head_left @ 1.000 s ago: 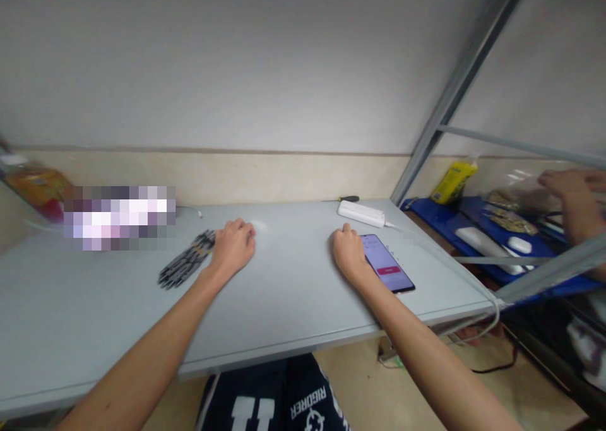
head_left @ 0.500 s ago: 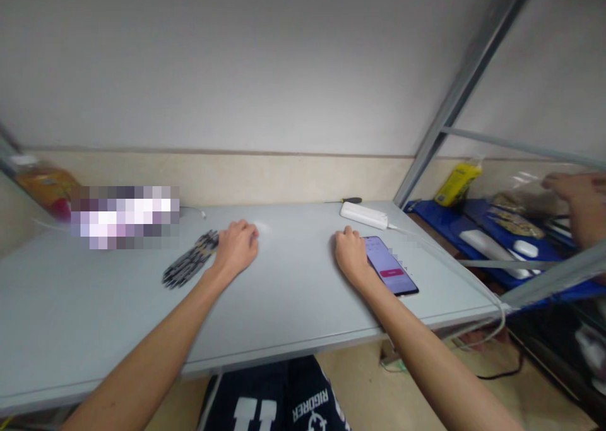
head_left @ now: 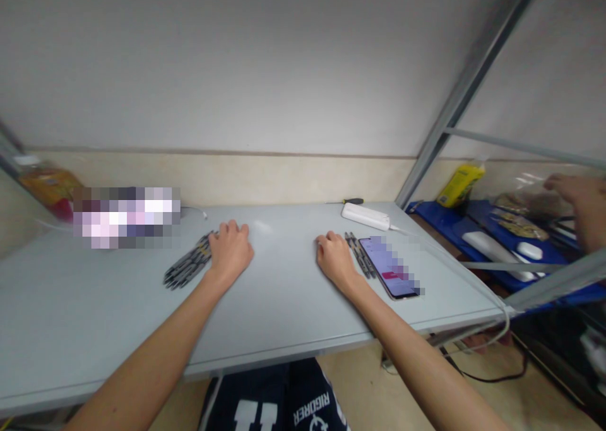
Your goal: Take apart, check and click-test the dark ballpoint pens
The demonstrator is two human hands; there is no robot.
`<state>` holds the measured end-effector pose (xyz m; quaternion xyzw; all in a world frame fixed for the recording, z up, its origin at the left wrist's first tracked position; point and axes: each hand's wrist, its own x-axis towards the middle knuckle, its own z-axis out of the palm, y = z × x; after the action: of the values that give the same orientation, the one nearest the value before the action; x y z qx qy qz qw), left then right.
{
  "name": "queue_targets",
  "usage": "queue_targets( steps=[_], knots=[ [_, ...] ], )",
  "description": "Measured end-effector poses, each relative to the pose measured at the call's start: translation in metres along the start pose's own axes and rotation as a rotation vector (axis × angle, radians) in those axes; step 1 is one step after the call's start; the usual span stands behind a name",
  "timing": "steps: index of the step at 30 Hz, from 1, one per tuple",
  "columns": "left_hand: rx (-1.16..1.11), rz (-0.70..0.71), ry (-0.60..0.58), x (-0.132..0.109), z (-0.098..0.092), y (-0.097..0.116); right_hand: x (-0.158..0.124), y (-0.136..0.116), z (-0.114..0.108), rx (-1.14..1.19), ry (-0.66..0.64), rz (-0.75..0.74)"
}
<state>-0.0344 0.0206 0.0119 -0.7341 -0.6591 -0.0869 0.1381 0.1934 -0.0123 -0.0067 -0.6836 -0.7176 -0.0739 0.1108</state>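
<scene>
Evidently, dark pens [head_left: 186,267] lie just outside both hands [head_left: 233,252], set apart; grip cannot be told.

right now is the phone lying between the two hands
No, the phone lies to the right of the right hand, with a few pens between them.

Pale grey desk [head_left: 284,292]. Left: fanned bundle of dark pens [head_left: 187,264]. Right: smaller row of pens [head_left: 362,257], just beside a lit smartphone [head_left: 381,264]. Back right: white power strip [head_left: 365,216], cable [head_left: 398,230] attached; black-handled screwdriver [head_left: 353,201] behind it. Far left: pixelated object [head_left: 125,218], unidentifiable.
</scene>
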Motion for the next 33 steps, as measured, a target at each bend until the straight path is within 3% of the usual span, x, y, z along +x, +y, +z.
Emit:
queue_targets(
  steps=[6,12,17,33],
  knots=[
    [0.035,-0.016,-0.048,-0.001,0.003,-0.002,0.000,0.000,0.008,0.108,0.031,-0.060],
    [0.028,-0.024,0.008,0.000,0.002,-0.002,-0.001,0.001,0.007,0.129,0.052,-0.053],
    [0.053,-0.038,-0.072,0.001,0.002,-0.003,-0.001,0.000,0.009,0.140,0.053,-0.055],
    [0.005,-0.040,-0.126,0.008,0.003,-0.014,-0.001,0.003,0.012,0.147,0.040,-0.055]
  ],
)
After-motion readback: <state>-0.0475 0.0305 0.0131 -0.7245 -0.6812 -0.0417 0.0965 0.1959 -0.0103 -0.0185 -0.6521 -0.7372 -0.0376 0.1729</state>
